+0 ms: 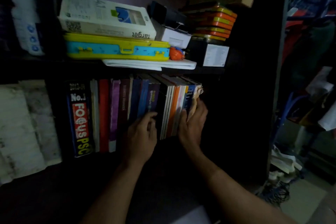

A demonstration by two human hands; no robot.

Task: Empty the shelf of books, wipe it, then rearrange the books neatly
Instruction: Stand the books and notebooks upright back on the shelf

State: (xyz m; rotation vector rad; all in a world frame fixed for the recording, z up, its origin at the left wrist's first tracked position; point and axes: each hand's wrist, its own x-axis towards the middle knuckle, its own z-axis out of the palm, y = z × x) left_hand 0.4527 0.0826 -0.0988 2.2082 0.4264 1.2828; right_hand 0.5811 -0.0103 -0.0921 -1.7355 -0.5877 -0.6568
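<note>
Both hands reach forward into a dim, dark shelf [209, 71] from bare forearms low in the view. Left hand [141, 132] lies with its back up, fingers loosely bent, their tips touching the lower spines of a dark blue book [140, 94] and a purple book [153, 98]; whether it actually pinches one I cannot tell. Right hand [192, 123] stands on edge, fingers straight and close together, pressed flat against the outer end of the row of books [134, 109], where a worn, ragged-edged volume [197, 94] shows frayed paper.

Between the two hands stand thin spines, white, orange and blue, leaning slightly. Left of the left hand run glossy upright spines: maroon, violet, red, white, then a thick black one lettered "FOCUS PSC" [79, 120].

Above the hands, on the upper board, a white boxy book printed "target" [107, 18] rests on a yellow and turquoise plastic case [116, 49], which sits on folded white sheets [151, 64]. Above the right hand is a stack of orange and yellow tins [216, 23] beside small cardboard boxes [174, 37].
</note>
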